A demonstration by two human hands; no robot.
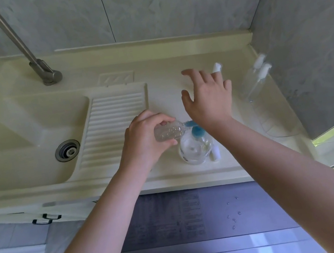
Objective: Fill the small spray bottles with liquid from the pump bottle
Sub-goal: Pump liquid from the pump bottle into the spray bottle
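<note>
My left hand (145, 139) grips a small clear spray bottle (168, 132) tilted on its side, its open neck against the blue nozzle of the pump bottle (196, 146). The pump bottle stands on the cream counter (167, 95), clear with a blue pump head. My right hand (206, 97) hovers above the counter behind the pump bottle, fingers spread, holding nothing. A white spray cap (216, 67) lies just beyond its fingertips. Two more clear spray bottles with white tops (257, 75) stand at the right by the wall. Another small white piece (216, 153) lies beside the pump bottle.
A cream sink basin (18, 139) with a metal drain (68, 153) and ribbed washboard (114, 122) lies to the left. A steel faucet (39, 68) rises behind it. Grey tiled walls close the back and right. A clear plastic tray (277, 127) sits at the right edge.
</note>
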